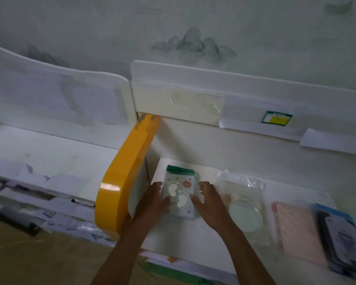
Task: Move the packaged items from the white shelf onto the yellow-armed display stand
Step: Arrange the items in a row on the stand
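Footprint packet (180,194) flat on shelf (193,239) between left hand (152,200) and right hand (208,202), fingers loosely spread, ungrasped.

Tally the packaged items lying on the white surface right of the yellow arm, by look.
Footprint-print pack, between both hands: 1
Clear bag with a round disc: 1
Pink flat pack: 1
Blue-edged dark pack: 1
Total: 4

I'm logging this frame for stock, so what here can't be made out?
- Green and yellow label: print too small, head view.
- Dark package: blurred, cut by the right edge.
- Footprint package: sides covered by the left hand and right hand; the grip is unclear.
- Lower shelf items: blurred, dim.
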Tool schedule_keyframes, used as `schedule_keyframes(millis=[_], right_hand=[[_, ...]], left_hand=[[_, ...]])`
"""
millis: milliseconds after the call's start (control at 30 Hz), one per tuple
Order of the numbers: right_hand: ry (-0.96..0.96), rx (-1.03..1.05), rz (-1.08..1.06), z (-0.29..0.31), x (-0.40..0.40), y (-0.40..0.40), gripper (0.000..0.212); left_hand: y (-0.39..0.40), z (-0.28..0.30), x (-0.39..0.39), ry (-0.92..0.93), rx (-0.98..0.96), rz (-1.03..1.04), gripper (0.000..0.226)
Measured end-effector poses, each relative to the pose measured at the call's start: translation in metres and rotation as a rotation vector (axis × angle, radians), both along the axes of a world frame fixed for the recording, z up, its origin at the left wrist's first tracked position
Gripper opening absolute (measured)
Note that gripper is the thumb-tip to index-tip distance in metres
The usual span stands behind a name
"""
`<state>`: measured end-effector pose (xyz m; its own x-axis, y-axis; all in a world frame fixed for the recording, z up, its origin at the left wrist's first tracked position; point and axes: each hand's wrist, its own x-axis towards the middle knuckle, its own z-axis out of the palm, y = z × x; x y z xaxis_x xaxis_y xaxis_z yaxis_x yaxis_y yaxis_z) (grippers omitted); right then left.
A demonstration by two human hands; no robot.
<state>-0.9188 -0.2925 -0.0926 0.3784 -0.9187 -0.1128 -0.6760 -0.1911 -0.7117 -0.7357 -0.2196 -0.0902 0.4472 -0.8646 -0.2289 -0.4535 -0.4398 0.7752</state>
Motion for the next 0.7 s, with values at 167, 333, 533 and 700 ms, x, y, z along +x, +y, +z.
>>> schedule_keyframes(millis=[167, 333, 533, 700], right_hand=[[-0.081, 0.200, -0.170, -0.010, 0.022, 0.000, 0.052], [-0.273, 0.348, -0.372, -0.005, 0.029, -0.009, 0.037], [-0.481, 0.446, -0.462, -0.003, 0.021, -0.013, 0.008], [-0.552, 0.213, -0.337, 0.019, 0.014, -0.011, 0.034]], left_hand=[[-0.014, -0.009, 0.006, 0.118, 0.026, 0.011, 0.057], [-0.022, -0.015, 0.009, 0.262, 0.019, 0.080, 0.056], [-0.024, -0.015, 0.003, 0.348, -0.043, 0.103, 0.066], [-0.021, -0.008, -0.003, 0.348, -0.266, 0.091, 0.057]])
